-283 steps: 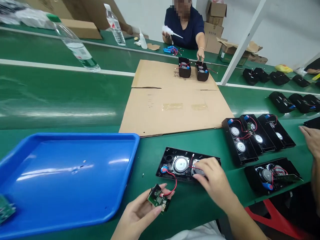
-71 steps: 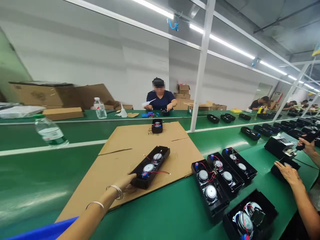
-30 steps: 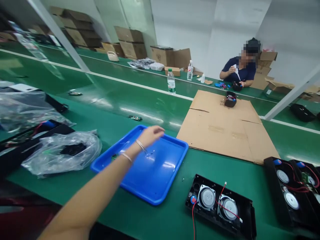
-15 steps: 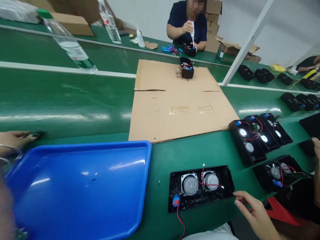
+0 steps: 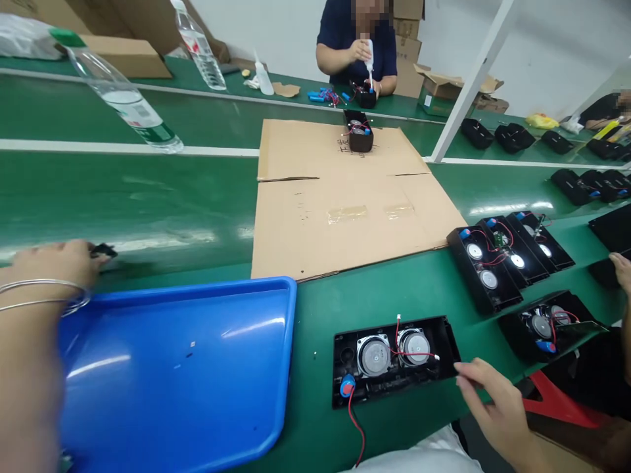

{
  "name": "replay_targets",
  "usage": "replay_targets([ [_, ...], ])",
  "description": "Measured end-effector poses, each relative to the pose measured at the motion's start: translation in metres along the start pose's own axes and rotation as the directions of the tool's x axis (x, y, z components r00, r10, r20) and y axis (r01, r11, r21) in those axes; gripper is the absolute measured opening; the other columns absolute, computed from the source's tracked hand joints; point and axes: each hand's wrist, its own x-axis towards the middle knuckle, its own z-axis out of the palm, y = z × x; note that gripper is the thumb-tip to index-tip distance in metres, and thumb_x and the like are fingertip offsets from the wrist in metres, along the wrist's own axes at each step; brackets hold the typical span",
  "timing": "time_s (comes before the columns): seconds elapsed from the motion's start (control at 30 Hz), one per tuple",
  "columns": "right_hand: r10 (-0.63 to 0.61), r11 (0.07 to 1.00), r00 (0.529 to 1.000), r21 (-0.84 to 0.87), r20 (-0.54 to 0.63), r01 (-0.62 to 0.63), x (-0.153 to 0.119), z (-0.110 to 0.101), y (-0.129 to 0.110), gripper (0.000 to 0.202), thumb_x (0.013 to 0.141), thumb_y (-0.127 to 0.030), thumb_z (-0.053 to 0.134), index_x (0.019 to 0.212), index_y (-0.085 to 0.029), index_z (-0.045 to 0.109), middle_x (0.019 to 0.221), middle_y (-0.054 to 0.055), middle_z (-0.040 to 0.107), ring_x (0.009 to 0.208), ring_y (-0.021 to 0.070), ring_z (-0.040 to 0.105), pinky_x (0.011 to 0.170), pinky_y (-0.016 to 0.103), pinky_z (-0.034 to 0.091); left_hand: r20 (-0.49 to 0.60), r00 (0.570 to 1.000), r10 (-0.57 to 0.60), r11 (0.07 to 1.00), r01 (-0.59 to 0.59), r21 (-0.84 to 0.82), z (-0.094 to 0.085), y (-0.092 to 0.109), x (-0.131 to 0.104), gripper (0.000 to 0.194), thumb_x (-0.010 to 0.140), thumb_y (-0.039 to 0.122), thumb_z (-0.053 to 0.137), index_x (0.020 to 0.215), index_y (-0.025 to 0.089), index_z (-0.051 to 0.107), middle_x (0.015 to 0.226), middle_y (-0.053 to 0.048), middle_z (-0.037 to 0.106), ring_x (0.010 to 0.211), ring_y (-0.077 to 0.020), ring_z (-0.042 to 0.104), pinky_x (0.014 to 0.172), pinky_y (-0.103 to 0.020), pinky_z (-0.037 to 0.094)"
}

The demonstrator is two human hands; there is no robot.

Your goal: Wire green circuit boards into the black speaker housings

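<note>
Green workbench point(image 5: 313, 309): one blue tray point(image 5: 172, 401), one two-speaker housing point(image 5: 392, 381) alongside. Left hand point(image 5: 56, 264) pinches one dark piece point(image 5: 104, 250) — right hand point(image 5: 497, 402) narrow, grip on housing unclear.

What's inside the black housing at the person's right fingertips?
Inside the black housing are two round grey speakers, a blue and red cylinder in the near left corner, and thin red wires. Whatever lies beneath the speakers is covered.

The speaker casing point(image 5: 394, 379) is black, its wire point(image 5: 362, 435) red, the tray point(image 5: 172, 401) blue, the tabletop point(image 5: 308, 407) green.
</note>
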Motion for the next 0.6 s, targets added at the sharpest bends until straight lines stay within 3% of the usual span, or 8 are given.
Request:
replay_targets([
  [0.07,-0.220,0.975,0.968,0.049,0.119,0.216,0.013,0.008,-0.016,0.016,0.090,-0.012,0.044,0.092,-0.020,0.058,0.068,0.000,0.060,0.058,0.0113,0.051,0.052,0.022,0.043,-0.015,0.983,-0.182,0.979,0.180,-0.094,-0.013,0.026,-0.003,0.035,0.086,0.014,0.036,0.108,-0.008,0.050,0.122,-0.022,0.054,0.116,-0.0429,0.044,0.086,-0.054,0.042],
  [0.1,-0.340,0.940,0.923,0.072,0.181,0.333,0.020,0.013,-0.024,0.016,0.090,-0.013,0.044,0.093,-0.020,0.059,0.074,0.001,0.062,0.063,0.0120,0.052,0.055,0.023,0.044,-0.027,0.974,-0.226,0.963,0.219,-0.156,-0.020,0.040,-0.008,0.035,0.084,0.012,0.041,0.111,-0.008,0.049,0.125,-0.024,0.052,0.118,-0.0415,0.044,0.091,-0.055,0.039],
  [0.2,-0.652,0.744,0.688,0.093,0.320,0.662,0.038,0.036,-0.045,0.016,0.090,-0.016,0.048,0.096,-0.021,0.061,0.105,0.002,0.062,0.093,0.0167,0.052,0.076,0.031,0.048,-0.091,0.973,-0.211,0.912,0.163,-0.376,-0.038,0.077,-0.034,0.039,0.085,0.010,0.043,0.121,-0.005,0.041,0.131,-0.021,0.048,0.124,-0.0312,0.041,0.102,-0.050,0.030],
  [0.27,-0.783,0.574,0.503,0.113,0.366,0.811,0.042,0.054,-0.052,0.017,0.090,-0.015,0.047,0.089,-0.018,0.064,0.115,0.004,0.059,0.108,0.0198,0.046,0.092,0.040,0.043,-0.118,0.984,-0.137,0.849,0.055,-0.526,-0.042,0.094,-0.061,0.033,0.089,0.012,0.038,0.120,0.000,0.041,0.129,-0.017,0.052,0.120,-0.0216,0.047,0.100,-0.040,0.036],
  [0.37,-0.867,0.408,0.327,0.159,0.377,0.899,0.040,0.076,-0.055,0.024,0.086,-0.011,0.046,0.070,-0.017,0.063,0.093,0.007,0.065,0.099,0.0211,0.052,0.102,0.053,0.032,-0.113,0.993,-0.034,0.655,-0.063,-0.753,-0.029,0.107,-0.117,0.026,0.092,0.015,0.028,0.111,0.010,0.045,0.117,-0.010,0.061,0.100,-0.0136,0.061,0.083,-0.030,0.050],
  [0.43,-0.875,0.410,0.318,0.211,0.365,0.887,0.038,0.084,-0.054,0.026,0.083,-0.009,0.046,0.062,-0.017,0.060,0.066,0.003,0.062,0.070,0.0162,0.056,0.102,0.051,0.033,0.028,0.989,0.147,0.115,0.011,-0.993,-0.011,0.112,-0.160,0.019,0.087,0.030,0.046,0.093,0.014,0.055,0.099,-0.009,0.067,0.087,-0.0192,0.065,0.074,-0.034,0.054],
  [0.47,-0.871,0.443,0.349,0.244,0.347,0.863,0.038,0.085,-0.053,0.025,0.083,-0.008,0.046,0.064,-0.017,0.060,0.059,0.001,0.059,0.058,0.0135,0.054,0.101,0.046,0.037,0.095,0.970,0.225,-0.042,0.107,-0.993,0.000,0.115,-0.181,0.023,0.079,0.036,0.059,0.088,0.015,0.058,0.092,-0.008,0.069,0.082,-0.0217,0.065,0.069,-0.034,0.055],
  [0.6,-0.774,0.604,0.623,0.424,0.111,0.675,0.045,0.079,-0.054,0.020,0.092,-0.013,0.039,0.101,-0.011,0.058,0.066,0.000,0.064,0.058,0.0098,0.059,0.072,0.022,0.052,0.242,0.930,0.276,-0.356,0.332,-0.874,0.035,0.129,-0.250,0.035,0.064,0.039,0.076,0.088,0.017,0.067,0.084,-0.006,0.071,0.078,-0.0228,0.067,0.066,-0.032,0.053],
])
